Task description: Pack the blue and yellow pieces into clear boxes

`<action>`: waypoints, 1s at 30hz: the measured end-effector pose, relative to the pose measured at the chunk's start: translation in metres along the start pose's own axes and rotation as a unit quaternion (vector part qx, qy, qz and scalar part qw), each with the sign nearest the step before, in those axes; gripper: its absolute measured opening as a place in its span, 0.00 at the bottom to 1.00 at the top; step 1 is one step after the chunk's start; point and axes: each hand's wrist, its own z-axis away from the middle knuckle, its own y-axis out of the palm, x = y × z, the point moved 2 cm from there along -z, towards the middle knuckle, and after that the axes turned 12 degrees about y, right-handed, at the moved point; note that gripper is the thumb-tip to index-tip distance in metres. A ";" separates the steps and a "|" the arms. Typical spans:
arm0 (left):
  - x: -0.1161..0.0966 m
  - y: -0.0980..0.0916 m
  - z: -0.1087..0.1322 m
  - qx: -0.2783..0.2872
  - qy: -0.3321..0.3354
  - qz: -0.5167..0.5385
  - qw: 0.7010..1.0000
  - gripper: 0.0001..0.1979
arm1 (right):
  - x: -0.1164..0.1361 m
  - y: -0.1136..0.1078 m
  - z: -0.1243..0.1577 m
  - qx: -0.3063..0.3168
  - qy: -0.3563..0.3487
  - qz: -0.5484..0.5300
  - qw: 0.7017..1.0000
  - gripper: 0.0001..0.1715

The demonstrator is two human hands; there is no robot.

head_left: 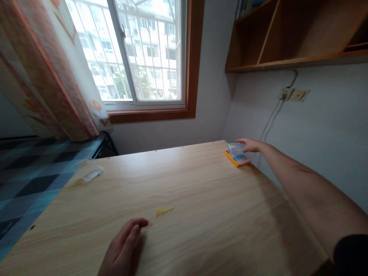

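Note:
My right hand [249, 145] reaches to the far right corner of the table, its fingers round a small clear plastic box [235, 146]. That box is over an orange-edged case [238, 158] with a clear lid and something blue inside. My left hand [126, 241] rests near the front of the table, fingers loosely curved and apart, holding nothing. Just beyond its fingertips, several small yellow pieces [164, 211] lie in a short row. A clear plastic container [93, 173] with a white patch sits at the table's left side.
The wooden table [178, 180] ends at a back edge below the window [149, 53]. A checked bed cover [31, 176] and a curtain [54, 69] are at left. Wooden shelves [253, 46] hang above a wall socket [287, 94] with a cable.

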 end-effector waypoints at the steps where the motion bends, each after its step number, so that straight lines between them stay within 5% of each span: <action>1: 0.002 0.000 0.000 -0.003 -0.004 0.001 1.000 0.33 | 0.001 0.001 -0.003 0.031 0.007 0.013 0.999 0.40; 7: 0.004 0.001 0.002 -0.009 -0.001 0.004 1.000 0.32 | 0.002 0.007 -0.016 0.108 0.016 0.049 0.993 0.49; 16: 0.010 0.001 0.004 -0.013 0.000 -0.003 1.000 0.31 | -0.002 0.011 -0.020 0.119 -0.002 0.074 0.990 0.47; 23: 0.013 0.002 0.005 -0.014 0.006 0.011 1.000 0.29 | -0.001 0.013 -0.012 0.091 -0.024 0.108 0.990 0.46; 30: 0.000 0.005 0.004 -0.006 0.001 0.030 1.000 0.26 | 0.007 -0.002 0.011 -0.001 -0.071 0.161 0.984 0.51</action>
